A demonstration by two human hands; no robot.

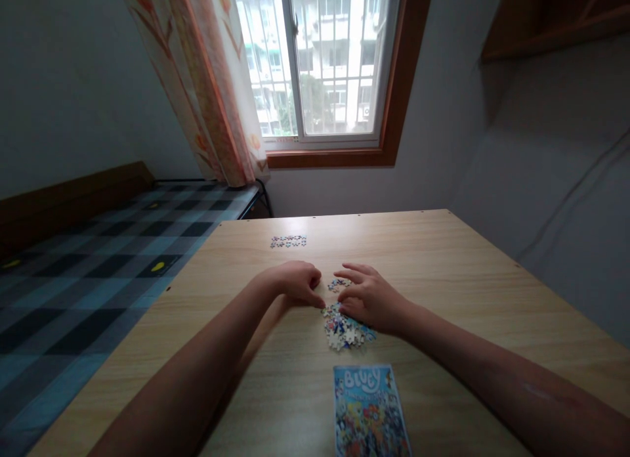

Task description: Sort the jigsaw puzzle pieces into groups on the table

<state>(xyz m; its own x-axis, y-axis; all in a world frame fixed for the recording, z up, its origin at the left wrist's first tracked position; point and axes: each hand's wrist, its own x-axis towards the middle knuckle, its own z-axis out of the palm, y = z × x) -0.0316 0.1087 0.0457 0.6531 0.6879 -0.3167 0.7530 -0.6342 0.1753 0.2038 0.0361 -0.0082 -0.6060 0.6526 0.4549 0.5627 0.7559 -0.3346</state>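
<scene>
Below centre, toward six o'clock, small multicoloured jigsaw pieces (343, 332) are heaped, best slid out singly. The grip of the bare left hand (298, 282) cannot be told; fingers on the bare right hand (373, 298) are held apart.

Forearms (204, 352) angled inward, left hand (298, 281) curled, right hand (371, 297) loosely bent

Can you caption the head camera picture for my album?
Left hand and right hand at a heap of puzzle pieces on a table, a Bluey picture nearby.
</scene>
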